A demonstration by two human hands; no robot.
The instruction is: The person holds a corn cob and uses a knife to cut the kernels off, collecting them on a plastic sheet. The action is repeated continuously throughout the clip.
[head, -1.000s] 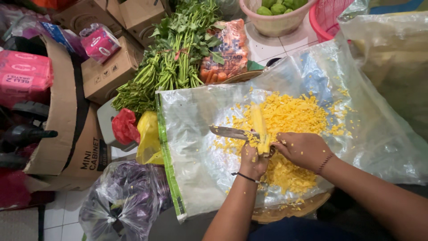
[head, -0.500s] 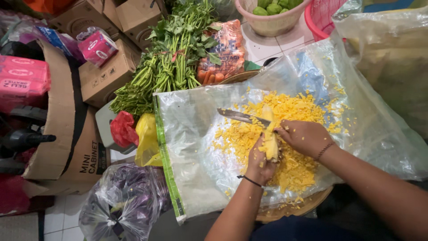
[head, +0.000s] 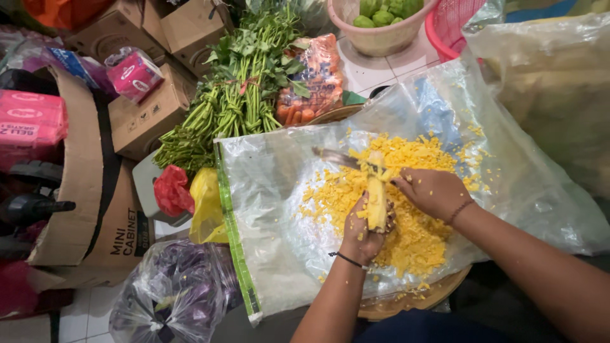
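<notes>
**Two hands on one corn cob**

Two hands work over a clear plastic sheet (head: 273, 190). The left hand (head: 363, 232) is clamped around the lower part of the cob (head: 376, 200), which stands almost upright above a heap of cut kernels (head: 406, 235). The right hand (head: 435, 190) is closed on the handle of a knife (head: 337, 157), whose blade meets the top of the cob. The cob looks stiff and light, probably wet and slippery where it is cut, so the lower end seems the safest place to hold. Green stalks (head: 235, 95) lie beyond the sheet.
</notes>
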